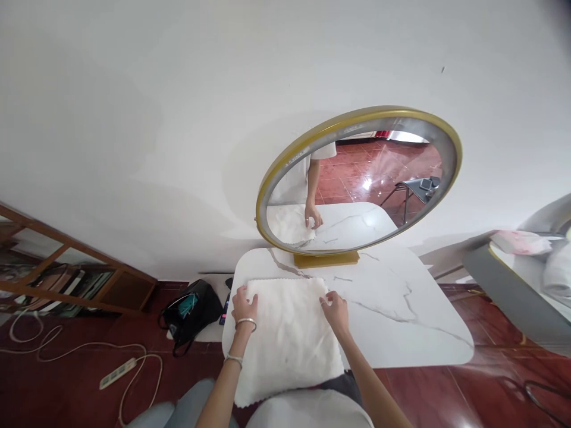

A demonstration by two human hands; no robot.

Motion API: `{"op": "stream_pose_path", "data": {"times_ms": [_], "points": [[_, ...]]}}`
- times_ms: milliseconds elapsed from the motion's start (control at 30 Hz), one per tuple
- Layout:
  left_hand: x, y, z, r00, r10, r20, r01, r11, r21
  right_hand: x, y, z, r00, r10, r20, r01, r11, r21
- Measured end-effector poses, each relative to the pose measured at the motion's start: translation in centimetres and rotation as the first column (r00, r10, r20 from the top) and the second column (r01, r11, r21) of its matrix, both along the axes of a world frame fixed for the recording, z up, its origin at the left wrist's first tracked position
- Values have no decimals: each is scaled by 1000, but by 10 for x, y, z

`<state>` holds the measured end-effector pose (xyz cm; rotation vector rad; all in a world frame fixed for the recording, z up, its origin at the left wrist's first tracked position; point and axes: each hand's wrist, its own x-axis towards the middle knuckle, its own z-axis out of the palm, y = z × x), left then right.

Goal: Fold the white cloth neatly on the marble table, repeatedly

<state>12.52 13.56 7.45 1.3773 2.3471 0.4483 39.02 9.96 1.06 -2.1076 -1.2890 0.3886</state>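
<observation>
A white fluffy cloth [285, 333] lies spread on a white marble table [401, 309], its near edge hanging over the table's front. My left hand [244, 306] grips the cloth's far left corner, fingers curled over the edge. My right hand [335, 308] pinches the cloth's far right corner. A silver bangle and a thin bracelet sit on my left wrist.
A round gold-framed mirror [357, 178] stands at the table's back edge against a white wall. A black bag [190, 312] lies on the red tiled floor to the left, near a power strip [116, 373] and cables. A wooden shelf [66, 279] stands far left. Grey furniture [513, 285] stands at right.
</observation>
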Motion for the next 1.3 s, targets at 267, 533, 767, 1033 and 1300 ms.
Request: {"op": "stream_pose_path", "data": {"times_ms": [267, 533, 767, 1033, 1300], "points": [[-9, 25, 2, 999, -12, 32, 15, 993, -118, 3, 11, 2, 1000, -24, 3, 24, 998, -63], [-15, 31, 3, 962, -228, 151, 230, 973, 6, -1, 22, 23, 977, 26, -213, -52, 992, -118], [-34, 33, 3, 888, -375, 266, 377, 925, 45, 10, 41, 35, 958, 50, -284, -130, 954, -271], [-56, 37, 19, 840, -426, 335, 425, 902, 81, 20, 54, 57, 924, 89, -373, -233, 902, -364], [-59, 35, 65, 878, -439, 192, 389, 887, 249, 47, 61, 112, 862, 157, -481, -279, 940, -194]]}}
